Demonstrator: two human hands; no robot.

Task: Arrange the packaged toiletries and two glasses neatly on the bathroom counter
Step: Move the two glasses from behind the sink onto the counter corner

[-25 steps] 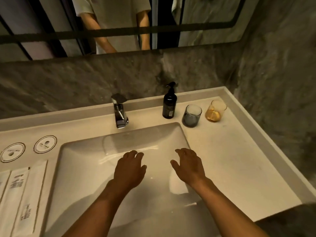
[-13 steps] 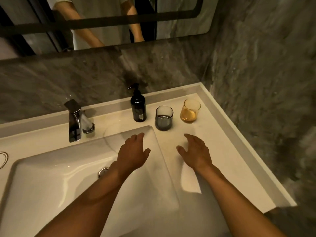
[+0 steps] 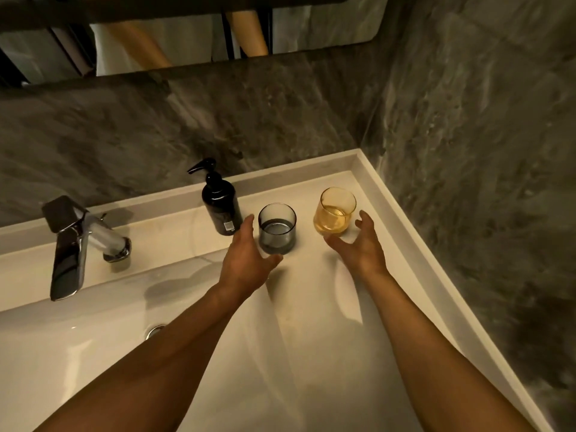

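Observation:
Two glasses stand upright on the white counter near its back right corner: a grey glass and, to its right, an amber glass. My left hand is spread open around the near left side of the grey glass, fingers reaching past it, not closed on it. My right hand is open and cupped around the near right side of the amber glass, thumb under its base edge, fingers apart. No packaged toiletries are in view.
A black pump bottle stands just left of the grey glass, close to my left fingertips. A chrome tap and the sink basin lie to the left. Dark stone walls close the back and right behind a raised counter rim.
Both hands have moved forward and right from over the basin to the two glasses. The view has swung right, so the packets at the left have left the frame.

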